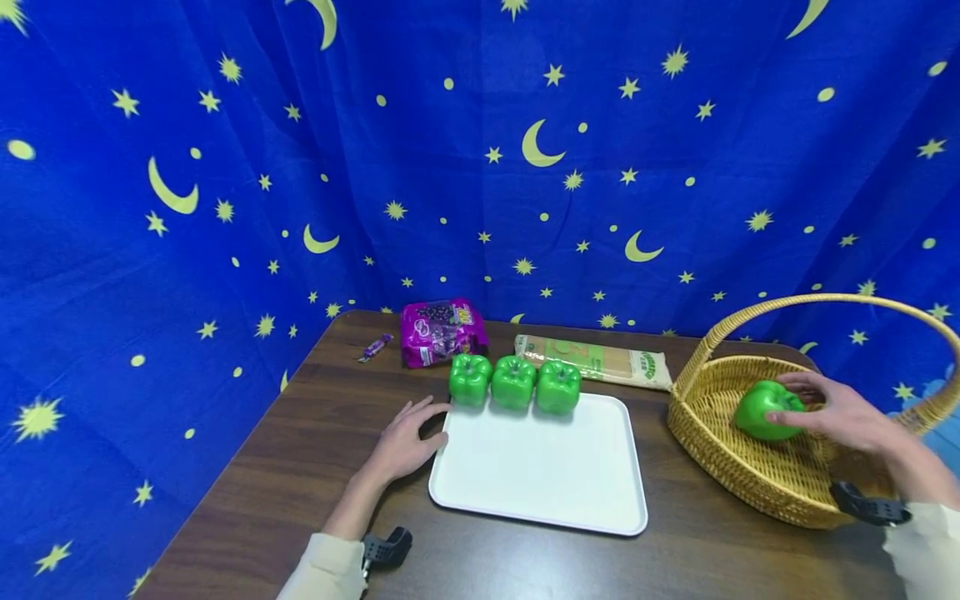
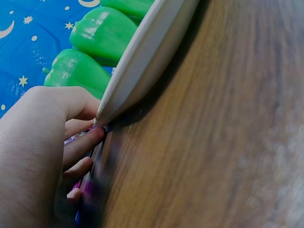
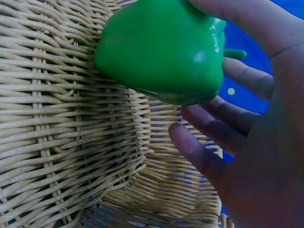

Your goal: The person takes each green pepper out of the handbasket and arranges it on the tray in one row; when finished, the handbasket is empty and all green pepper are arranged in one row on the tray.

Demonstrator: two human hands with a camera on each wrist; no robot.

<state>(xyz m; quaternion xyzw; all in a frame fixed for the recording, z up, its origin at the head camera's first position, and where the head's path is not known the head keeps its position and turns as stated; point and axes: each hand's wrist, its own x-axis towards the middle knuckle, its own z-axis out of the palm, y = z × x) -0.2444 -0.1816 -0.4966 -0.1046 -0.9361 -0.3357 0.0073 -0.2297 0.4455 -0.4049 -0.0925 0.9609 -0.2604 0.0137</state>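
A green bell pepper [image 3: 159,52] is in my right hand [image 1: 843,410], the thumb on one side and fingers on the other, by the stem. Hand and pepper are inside the wicker basket [image 1: 738,462]; one side of the pepper is close to the wicker. My left hand [image 1: 407,442] lies at the left edge of the white tray [image 1: 536,467], thumb and index finger touching its rim. Three more green bell peppers, a left one [image 1: 470,381], a middle one [image 1: 513,383] and a right one [image 1: 558,387], sit in a row along the tray's far edge.
Behind the peppers are a purple candy bag [image 1: 442,333] and a long packet [image 1: 600,360] that looks like noodles. A single wrapped candy [image 1: 376,347] lies left of the bag. The basket's tall handle [image 1: 817,298] arches over the right side.
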